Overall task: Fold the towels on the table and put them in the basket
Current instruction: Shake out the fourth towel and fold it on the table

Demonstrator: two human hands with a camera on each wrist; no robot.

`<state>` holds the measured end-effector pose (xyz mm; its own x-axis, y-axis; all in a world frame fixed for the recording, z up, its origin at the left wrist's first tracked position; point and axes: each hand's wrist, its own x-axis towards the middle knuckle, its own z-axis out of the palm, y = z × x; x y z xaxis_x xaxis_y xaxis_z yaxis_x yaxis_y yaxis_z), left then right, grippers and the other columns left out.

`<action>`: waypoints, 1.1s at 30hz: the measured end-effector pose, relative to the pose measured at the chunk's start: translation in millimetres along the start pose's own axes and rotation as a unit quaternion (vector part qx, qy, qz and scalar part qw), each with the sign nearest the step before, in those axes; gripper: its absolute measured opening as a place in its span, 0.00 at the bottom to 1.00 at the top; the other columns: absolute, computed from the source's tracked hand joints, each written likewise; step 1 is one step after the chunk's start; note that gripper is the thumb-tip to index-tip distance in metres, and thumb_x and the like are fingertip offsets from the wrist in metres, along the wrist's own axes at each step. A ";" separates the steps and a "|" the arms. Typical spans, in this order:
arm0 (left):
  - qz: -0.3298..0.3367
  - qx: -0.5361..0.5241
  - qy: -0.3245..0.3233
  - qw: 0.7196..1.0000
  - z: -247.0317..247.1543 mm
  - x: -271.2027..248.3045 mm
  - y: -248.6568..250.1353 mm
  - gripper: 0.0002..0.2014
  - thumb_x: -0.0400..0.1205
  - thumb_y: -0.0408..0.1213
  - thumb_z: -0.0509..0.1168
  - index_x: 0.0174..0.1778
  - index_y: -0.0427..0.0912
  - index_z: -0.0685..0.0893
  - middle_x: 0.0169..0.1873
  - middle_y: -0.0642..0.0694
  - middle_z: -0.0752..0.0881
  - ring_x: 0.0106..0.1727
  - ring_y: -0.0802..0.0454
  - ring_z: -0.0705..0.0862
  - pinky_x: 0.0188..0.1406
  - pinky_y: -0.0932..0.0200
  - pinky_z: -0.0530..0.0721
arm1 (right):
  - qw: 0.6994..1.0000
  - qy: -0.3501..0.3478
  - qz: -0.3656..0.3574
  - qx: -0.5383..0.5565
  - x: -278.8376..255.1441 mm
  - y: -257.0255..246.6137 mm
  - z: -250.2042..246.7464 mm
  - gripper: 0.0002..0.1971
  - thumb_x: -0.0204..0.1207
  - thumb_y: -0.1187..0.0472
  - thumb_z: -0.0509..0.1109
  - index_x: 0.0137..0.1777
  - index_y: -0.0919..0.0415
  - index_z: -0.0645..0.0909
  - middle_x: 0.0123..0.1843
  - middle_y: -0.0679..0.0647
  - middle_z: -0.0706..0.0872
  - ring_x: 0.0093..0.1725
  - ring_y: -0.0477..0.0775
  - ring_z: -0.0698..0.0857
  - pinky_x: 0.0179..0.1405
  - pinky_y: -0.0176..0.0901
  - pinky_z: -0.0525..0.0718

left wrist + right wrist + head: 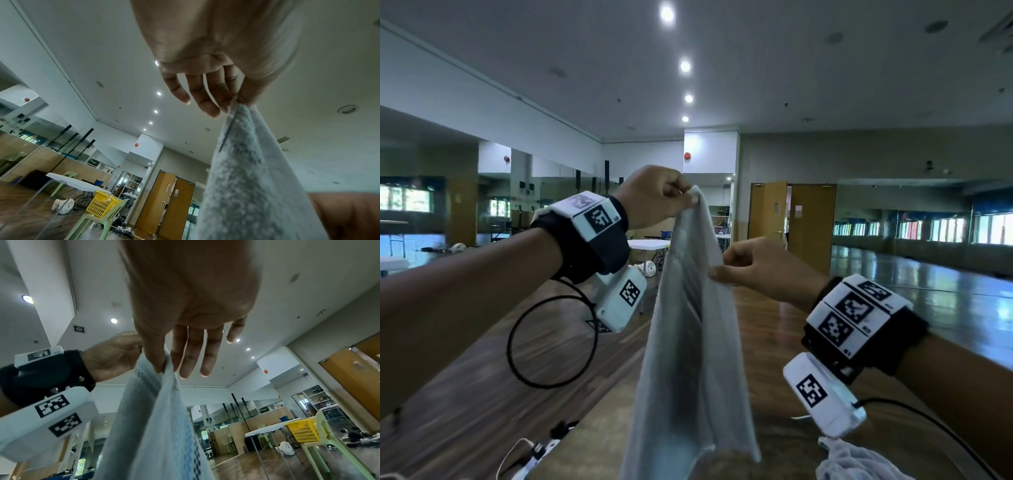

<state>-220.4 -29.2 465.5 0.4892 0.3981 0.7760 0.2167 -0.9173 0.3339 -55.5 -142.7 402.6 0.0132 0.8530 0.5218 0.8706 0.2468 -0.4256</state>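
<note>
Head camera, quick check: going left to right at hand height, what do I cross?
Left wrist camera unit → left hand pinching the top corner of the towel → hanging towel → right hand pinching the towel's edge lower down → right wrist camera unit.

Pale grey towel (688, 342), yellow basket (101, 205)

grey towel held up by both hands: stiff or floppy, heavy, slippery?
Probably floppy: the grey towel hangs in long vertical folds from two pinch points and keeps no shape of its own. Likely light: the left hand and right hand hold it by fingertips alone. The fuzzy pile in the left wrist view suggests it won't slip easily.
</note>
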 end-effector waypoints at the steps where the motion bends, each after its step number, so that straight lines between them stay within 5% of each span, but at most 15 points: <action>1: 0.000 -0.004 0.009 1.000 -1.8 0.3 -0.5 0.06 0.78 0.42 0.68 0.42 0.44 0.85 0.39 0.42 0.89 0.40 0.49 0.85 0.49 0.50 0.85 | 1.000 -0.006 0.005 -0.014 -2.8 3.8 -1.6 0.11 0.75 0.53 0.71 0.49 0.60 0.85 0.47 0.53 0.88 0.46 0.50 0.86 0.52 0.47 0.85; 4: -0.006 -0.009 0.039 0.999 -7.9 1.9 -1.5 0.05 0.79 0.42 0.67 0.42 0.45 0.84 0.37 0.44 0.88 0.39 0.50 0.83 0.46 0.53 0.84 | 0.999 -0.017 0.026 -0.030 -14.6 19.0 -9.2 0.04 0.75 0.59 0.71 0.47 0.57 0.83 0.47 0.53 0.88 0.48 0.50 0.86 0.53 0.44 0.85; 7: -0.008 -0.011 0.060 0.998 -13.7 1.7 -2.9 0.06 0.80 0.43 0.66 0.43 0.45 0.83 0.36 0.45 0.87 0.39 0.51 0.83 0.43 0.57 0.82 | 0.997 -0.017 0.059 -0.036 -32.2 37.4 -20.3 0.03 0.74 0.65 0.70 0.44 0.57 0.79 0.46 0.54 0.86 0.46 0.53 0.86 0.44 0.38 0.85; 10: -0.007 -0.021 0.024 0.999 -10.1 -1.7 -4.1 0.06 0.80 0.40 0.66 0.38 0.47 0.81 0.40 0.41 0.88 0.41 0.45 0.85 0.49 0.50 0.85 | 0.993 0.005 0.087 -0.077 -49.8 52.4 -35.7 0.05 0.73 0.64 0.70 0.44 0.54 0.77 0.47 0.54 0.85 0.46 0.53 0.84 0.46 0.43 0.85; 16: -0.008 -0.021 0.016 1.000 -1.4 -8.0 -4.8 0.06 0.82 0.38 0.64 0.45 0.40 0.80 0.44 0.40 0.86 0.43 0.45 0.85 0.48 0.51 0.85 | 0.955 0.060 0.074 -0.282 -52.3 50.0 -84.5 0.01 0.76 0.57 0.68 0.44 0.50 0.79 0.38 0.39 0.78 0.39 0.36 0.76 0.50 0.46 0.78; 19: -0.001 -0.026 0.037 0.999 -7.1 -5.8 -1.0 0.07 0.83 0.40 0.62 0.45 0.40 0.79 0.41 0.42 0.84 0.41 0.48 0.82 0.44 0.55 0.82 | 0.948 0.102 0.053 -0.297 -47.7 41.1 -106.6 0.01 0.76 0.59 0.67 0.46 0.52 0.78 0.37 0.43 0.78 0.37 0.44 0.78 0.41 0.44 0.77; 24: 0.011 -0.026 0.092 0.995 -26.0 6.6 6.6 0.07 0.84 0.40 0.59 0.47 0.41 0.77 0.35 0.49 0.80 0.34 0.54 0.76 0.35 0.60 0.77 | 0.930 0.143 0.038 -0.337 -41.6 37.9 -130.7 0.06 0.73 0.59 0.69 0.45 0.52 0.75 0.39 0.48 0.80 0.41 0.55 0.79 0.53 0.58 0.73; 29: -0.005 -0.038 0.105 0.994 -32.2 10.8 -11.3 0.06 0.83 0.40 0.61 0.46 0.42 0.79 0.44 0.41 0.84 0.44 0.47 0.81 0.44 0.53 0.82 | 0.938 0.119 0.064 -0.318 -46.0 58.1 -134.0 0.08 0.73 0.62 0.71 0.39 0.49 0.76 0.38 0.51 0.84 0.38 0.54 0.81 0.44 0.48 0.73; 33: -0.047 -0.028 0.001 0.998 -11.1 5.1 -49.5 0.11 0.83 0.38 0.61 0.53 0.33 0.78 0.46 0.40 0.82 0.43 0.49 0.82 0.40 0.61 0.83 | 0.970 0.082 0.086 -0.212 -51.1 79.3 -124.0 0.01 0.75 0.61 0.71 0.44 0.56 0.83 0.40 0.52 0.87 0.41 0.53 0.84 0.34 0.40 0.76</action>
<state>-238.0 18.1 458.8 0.4671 0.4832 0.7405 0.2147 -0.8744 0.4352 73.9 -223.8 433.9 0.2239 0.7715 0.5956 0.9721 -0.1331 -0.1930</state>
